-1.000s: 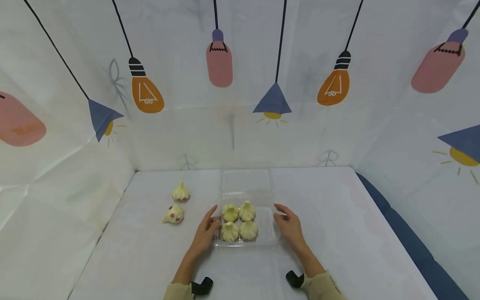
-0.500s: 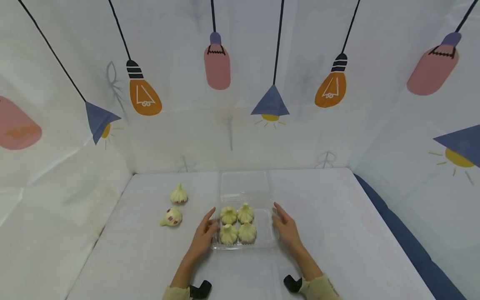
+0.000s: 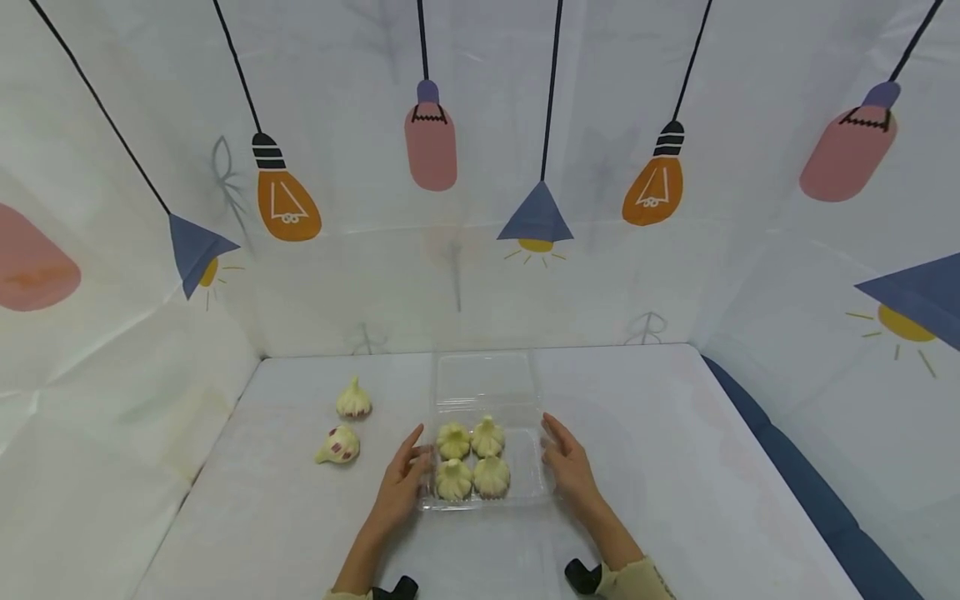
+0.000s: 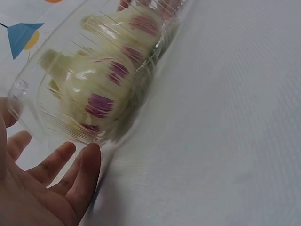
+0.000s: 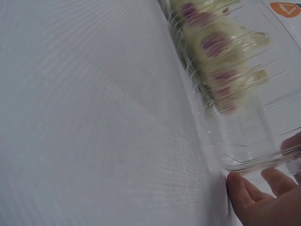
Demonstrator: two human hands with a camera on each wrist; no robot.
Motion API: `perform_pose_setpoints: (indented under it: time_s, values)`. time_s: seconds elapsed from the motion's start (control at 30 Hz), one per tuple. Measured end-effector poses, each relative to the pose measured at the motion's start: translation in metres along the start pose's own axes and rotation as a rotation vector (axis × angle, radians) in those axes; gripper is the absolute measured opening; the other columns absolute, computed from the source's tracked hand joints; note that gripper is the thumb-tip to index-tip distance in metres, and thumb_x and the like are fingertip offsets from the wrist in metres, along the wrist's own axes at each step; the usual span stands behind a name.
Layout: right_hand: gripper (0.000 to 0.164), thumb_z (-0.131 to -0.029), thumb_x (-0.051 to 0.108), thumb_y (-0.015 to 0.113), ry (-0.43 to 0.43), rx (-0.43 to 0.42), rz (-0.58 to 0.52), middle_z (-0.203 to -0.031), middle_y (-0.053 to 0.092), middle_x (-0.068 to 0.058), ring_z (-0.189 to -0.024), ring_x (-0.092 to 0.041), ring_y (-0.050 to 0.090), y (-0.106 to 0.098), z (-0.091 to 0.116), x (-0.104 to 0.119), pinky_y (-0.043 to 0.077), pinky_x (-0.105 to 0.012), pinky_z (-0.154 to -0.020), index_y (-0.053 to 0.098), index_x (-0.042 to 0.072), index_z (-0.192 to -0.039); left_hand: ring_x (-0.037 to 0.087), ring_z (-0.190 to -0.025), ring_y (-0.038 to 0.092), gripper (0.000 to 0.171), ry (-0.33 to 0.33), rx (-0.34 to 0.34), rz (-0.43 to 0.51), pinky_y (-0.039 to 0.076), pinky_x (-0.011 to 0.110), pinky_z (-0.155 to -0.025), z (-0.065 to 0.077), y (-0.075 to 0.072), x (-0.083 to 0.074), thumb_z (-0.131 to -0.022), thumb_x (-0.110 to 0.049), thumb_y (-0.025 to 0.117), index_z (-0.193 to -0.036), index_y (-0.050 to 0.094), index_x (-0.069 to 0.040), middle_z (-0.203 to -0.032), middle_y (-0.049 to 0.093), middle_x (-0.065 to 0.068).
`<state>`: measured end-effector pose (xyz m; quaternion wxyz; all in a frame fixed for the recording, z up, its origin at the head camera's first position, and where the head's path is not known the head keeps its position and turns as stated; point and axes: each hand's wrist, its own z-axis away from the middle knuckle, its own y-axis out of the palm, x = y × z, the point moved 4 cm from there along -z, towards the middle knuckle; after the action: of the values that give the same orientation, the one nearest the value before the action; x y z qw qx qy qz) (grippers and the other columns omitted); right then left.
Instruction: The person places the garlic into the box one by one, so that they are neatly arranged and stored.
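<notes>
A clear plastic clamshell box lies on the white table with its lid folded back. Several garlic bulbs sit in the left part of its tray. My left hand touches the box's left side with loosely bent fingers. At the opposite side, my right hand rests its fingertips against the wall, fingers mostly extended. Two more garlic bulbs lie outside: an upright one and a tipped one with purple patches, both left of the box.
The white table extends on both sides of the box. A white sheet printed with lamps hangs behind and at the sides. Dark blue fabric runs along the right table edge. A black wrist device is on the right forearm.
The scene has shifted slightly down and left in the head view. Both hands stay at the sides of the box, and the garlic bulbs keep their places.
</notes>
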<state>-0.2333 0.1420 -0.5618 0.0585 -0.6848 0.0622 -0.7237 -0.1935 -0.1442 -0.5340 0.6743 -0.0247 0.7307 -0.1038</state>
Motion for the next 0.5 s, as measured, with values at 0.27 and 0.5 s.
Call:
perform_pose_setpoints:
  time_s: [0.27, 0.5]
  values:
    - [0.056, -0.095, 0.000, 0.047, -0.002, 0.007, -0.007, -0.152, 0.036, -0.011, -0.140, -0.028, 0.030, 0.001, 0.000, 0.000, 0.039, -0.038, -0.100, 0.037, 0.009, -0.149, 0.026, -0.105, 0.059, 0.048, 0.042, -0.110, -0.195, 0.050, 0.038, -0.081, 0.006, -0.011, 0.006, -0.102, -0.019, 0.053, -0.148, 0.041, -0.019, -0.131, 0.055, 0.018]
    - [0.060, -0.090, -0.004, 0.048, -0.010, 0.004, 0.002, -0.151, 0.037, -0.014, -0.138, -0.030, 0.033, 0.000, 0.000, 0.001, 0.039, -0.020, -0.090, 0.038, 0.007, -0.149, 0.021, -0.101, 0.061, 0.042, 0.017, -0.199, -0.258, 0.051, 0.038, -0.081, 0.011, -0.027, 0.005, -0.100, -0.021, 0.058, -0.141, 0.051, -0.021, -0.130, 0.057, 0.013]
